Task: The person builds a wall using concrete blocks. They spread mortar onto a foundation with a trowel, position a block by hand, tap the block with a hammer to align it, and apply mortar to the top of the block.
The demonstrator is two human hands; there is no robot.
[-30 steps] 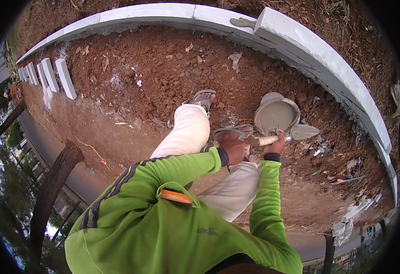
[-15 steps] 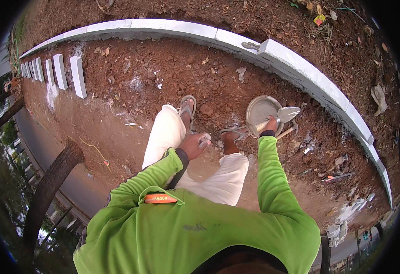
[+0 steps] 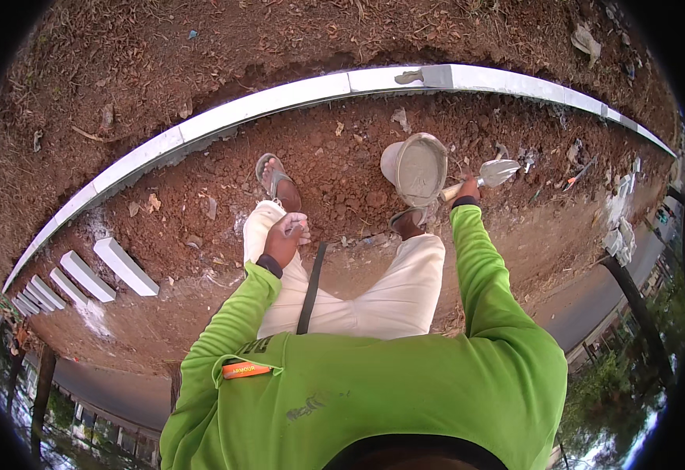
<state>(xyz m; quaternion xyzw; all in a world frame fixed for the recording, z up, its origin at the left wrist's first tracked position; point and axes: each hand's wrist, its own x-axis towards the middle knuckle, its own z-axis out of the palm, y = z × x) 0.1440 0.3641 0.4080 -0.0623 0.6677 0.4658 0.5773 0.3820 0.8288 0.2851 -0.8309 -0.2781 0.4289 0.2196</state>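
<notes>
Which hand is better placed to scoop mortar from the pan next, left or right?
Right. The right hand already grips the trowel, whose blade lies just beside the mortar pan. The left hand rests on the left knee, away from the pan and holding no tool that I can make out.

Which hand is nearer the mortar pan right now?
Right. The right hand grips a trowel just beside the pan; the left hand rests on the left knee, well away from it.

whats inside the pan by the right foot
The pan is filled with smooth grey mortar almost to its rim. What lies under the mortar is covered. The trowel in the right hand is beside the pan, not in it.
</notes>
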